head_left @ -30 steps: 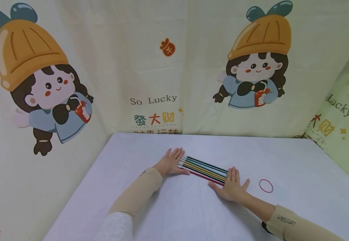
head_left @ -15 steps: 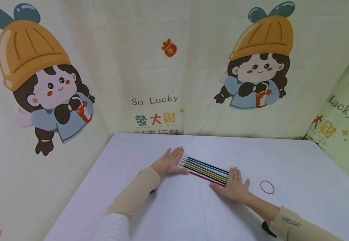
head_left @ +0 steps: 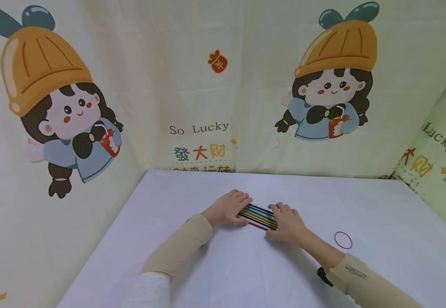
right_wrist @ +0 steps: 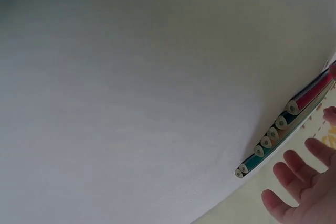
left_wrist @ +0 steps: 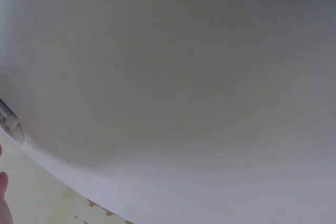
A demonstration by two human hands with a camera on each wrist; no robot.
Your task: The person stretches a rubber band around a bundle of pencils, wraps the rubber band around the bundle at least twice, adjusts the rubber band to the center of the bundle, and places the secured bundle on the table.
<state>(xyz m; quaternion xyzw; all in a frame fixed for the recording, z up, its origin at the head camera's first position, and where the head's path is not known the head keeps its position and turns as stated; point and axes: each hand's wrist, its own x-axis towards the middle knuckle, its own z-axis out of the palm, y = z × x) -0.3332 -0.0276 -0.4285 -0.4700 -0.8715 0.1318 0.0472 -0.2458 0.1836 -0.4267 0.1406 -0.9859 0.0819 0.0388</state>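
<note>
Two hands, left hand [head_left: 228,208] and right hand [head_left: 284,221], grip one row of six pencils [head_left: 258,215]; one rubber band [head_left: 343,240] lies nearby.

Both hands now lie closer together over the pencils [head_left: 258,214]: the left hand [head_left: 228,208] and right hand [head_left: 286,223] cover the ends, fingers curled.

The pencils [head_left: 259,215] lie side by side in a row on the desk [head_left: 215,265]. The left hand [head_left: 228,207] lies over their left end. The right hand [head_left: 286,222] lies over their right end. Only the middle of the row shows, between the two hands. A rubber band [head_left: 343,240] lies flat on the desk to the right of the right hand, apart from it. A printed curtain [head_left: 223,85] hangs behind the desk, past both hands.
</note>
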